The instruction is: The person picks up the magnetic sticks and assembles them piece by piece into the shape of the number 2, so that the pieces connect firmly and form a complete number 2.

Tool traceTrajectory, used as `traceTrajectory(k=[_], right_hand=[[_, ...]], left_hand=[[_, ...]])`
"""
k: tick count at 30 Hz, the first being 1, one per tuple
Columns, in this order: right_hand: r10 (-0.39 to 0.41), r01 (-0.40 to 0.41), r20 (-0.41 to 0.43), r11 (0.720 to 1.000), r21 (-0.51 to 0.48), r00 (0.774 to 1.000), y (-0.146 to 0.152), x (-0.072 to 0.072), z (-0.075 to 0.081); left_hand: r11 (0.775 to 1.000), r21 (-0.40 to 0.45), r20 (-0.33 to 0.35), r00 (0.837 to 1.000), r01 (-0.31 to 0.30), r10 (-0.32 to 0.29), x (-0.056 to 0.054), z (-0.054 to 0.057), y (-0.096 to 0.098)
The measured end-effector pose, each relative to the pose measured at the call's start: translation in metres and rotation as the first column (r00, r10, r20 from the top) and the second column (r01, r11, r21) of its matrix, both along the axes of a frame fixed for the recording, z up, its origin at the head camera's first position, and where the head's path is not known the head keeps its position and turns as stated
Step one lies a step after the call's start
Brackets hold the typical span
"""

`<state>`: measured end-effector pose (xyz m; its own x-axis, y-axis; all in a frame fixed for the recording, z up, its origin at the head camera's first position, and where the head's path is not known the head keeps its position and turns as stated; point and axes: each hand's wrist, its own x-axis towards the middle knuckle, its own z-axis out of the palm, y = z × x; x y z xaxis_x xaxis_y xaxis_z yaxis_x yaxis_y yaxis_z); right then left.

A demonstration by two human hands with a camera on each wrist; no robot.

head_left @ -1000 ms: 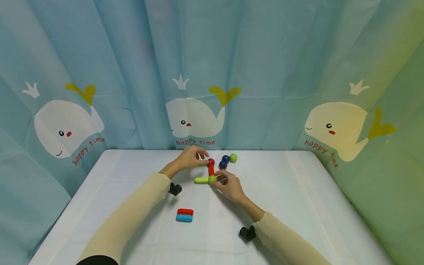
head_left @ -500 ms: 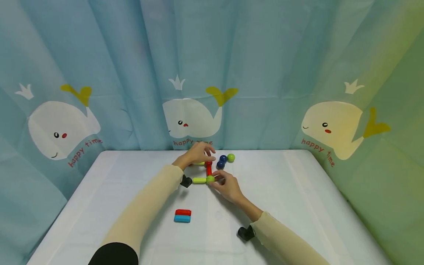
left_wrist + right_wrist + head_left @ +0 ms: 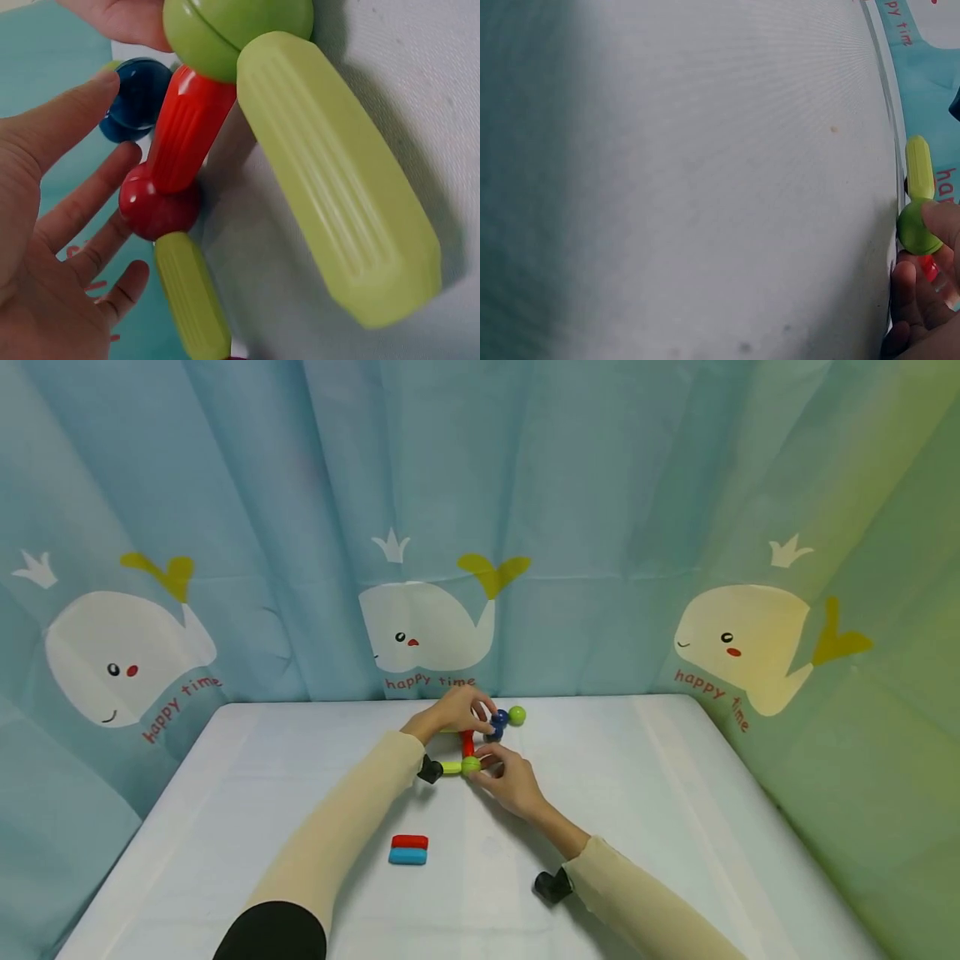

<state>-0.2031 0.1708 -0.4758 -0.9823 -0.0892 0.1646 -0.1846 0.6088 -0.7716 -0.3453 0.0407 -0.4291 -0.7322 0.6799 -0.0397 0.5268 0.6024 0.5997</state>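
Near the far edge of the white table, my left hand has shifted from the red ball toward the two blue balls. I judge from this that a blue ball is now being reached for. The thumb and fingers are apart; whether they touch the blue, I cannot tell. My right hand stays at the green ball and pinches it, which probably keeps the piece steady. From this ball, the red stick runs to the red ball, and a yellow-green stick points leftward. My left forearm reaches forward and inward; my right one comes from the near right.
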Motion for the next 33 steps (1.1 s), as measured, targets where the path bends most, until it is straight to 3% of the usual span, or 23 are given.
traceTrajectory(k=[12,33], right_hand=[[0.002,-0.003,-0.009,1.000,-0.019,1.000,0.0006,-0.0007,-0.0013],[0.008,-0.008,-0.009,1.000,-0.018,1.000,0.0004,-0.0009,-0.0016]], left_hand=[[0.999,-0.011,-0.008,0.999,0.035,-0.035,-0.0008,-0.0076,0.0063],[1.000,0.017,0.005,1.000,0.023,-0.023,-0.0019,-0.0071,0.0028]])
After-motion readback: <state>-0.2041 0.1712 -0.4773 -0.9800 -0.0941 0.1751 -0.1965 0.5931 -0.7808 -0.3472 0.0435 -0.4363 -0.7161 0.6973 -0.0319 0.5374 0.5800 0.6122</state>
